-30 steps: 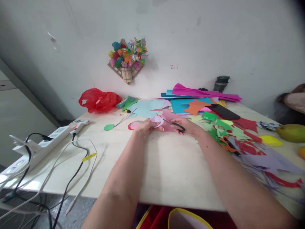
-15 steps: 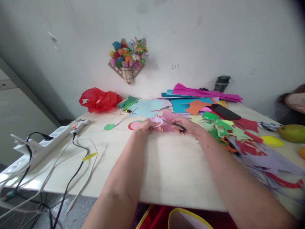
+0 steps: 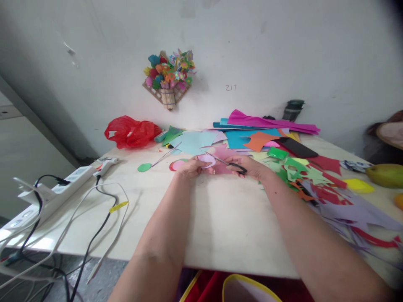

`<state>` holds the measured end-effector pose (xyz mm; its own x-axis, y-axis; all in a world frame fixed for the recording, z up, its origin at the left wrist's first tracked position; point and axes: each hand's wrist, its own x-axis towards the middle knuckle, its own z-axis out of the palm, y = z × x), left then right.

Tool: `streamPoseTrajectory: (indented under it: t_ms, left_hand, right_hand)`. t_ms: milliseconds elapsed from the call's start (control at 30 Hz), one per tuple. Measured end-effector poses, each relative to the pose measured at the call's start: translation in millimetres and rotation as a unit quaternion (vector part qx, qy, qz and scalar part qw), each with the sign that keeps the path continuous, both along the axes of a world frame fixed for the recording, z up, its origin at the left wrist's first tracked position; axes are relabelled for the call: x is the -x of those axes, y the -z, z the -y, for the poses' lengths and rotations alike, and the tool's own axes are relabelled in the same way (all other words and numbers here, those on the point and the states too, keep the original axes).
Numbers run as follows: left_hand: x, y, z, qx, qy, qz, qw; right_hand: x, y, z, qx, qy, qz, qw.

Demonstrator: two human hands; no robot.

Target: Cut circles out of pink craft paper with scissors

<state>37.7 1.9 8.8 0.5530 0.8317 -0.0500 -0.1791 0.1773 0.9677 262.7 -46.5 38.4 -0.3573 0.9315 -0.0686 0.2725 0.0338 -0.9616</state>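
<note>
Between the thumb and fingers of my left hand is a small rounded piece of pale lilac paper. My right hand is closed round the black handles of a pair of scissors, whose blades point left at the lilac paper's upper edge. Whether the blades touch the paper I cannot tell. Under my hands lies a pink paper sheet. Left of my left hand are pink and red paper rounds, partly covered by it. Farther left rests a green paper circle.
Paper scraps spread over the table's right side, near a dark phone. Coloured sheets and a red plastic bag line the back. A power strip with cables occupies the left edge. A green mango-like fruit sits far right.
The lilac paper has turned slightly in my left hand and now looks flatter and wider. Both hands stay in nearly the same place.
</note>
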Motion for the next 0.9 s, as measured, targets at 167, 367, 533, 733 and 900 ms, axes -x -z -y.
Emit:
streamPoseTrajectory:
  t_ms: [167,367,533,733,900]
  left_hand:
    - [0,0.2,0,0.001,0.002,0.004,1.0]
    - [-1,-3.7,2,0.013,-0.025,0.009,1.0]
    - [-1,-2.2,-1,0.021,-0.082,0.051,0.995]
    - [-4,-2.6,-7,0.011,-0.184,0.124,0.975]
    - [-6,-2.7,-10,-0.018,-0.248,0.159,0.955]
  right_hand:
    - [1,0.3,1,-0.003,0.004,0.0,1.0]
    - [-5,4.0,-1,0.005,-0.021,0.011,1.0]
    - [-18,8.1,-5,0.0,-0.04,0.03,0.999]
    - [-25,2.0,-2,0.001,0.012,0.052,0.999]
    - [-22,4.8,-7,-0.037,0.035,0.16,0.986]
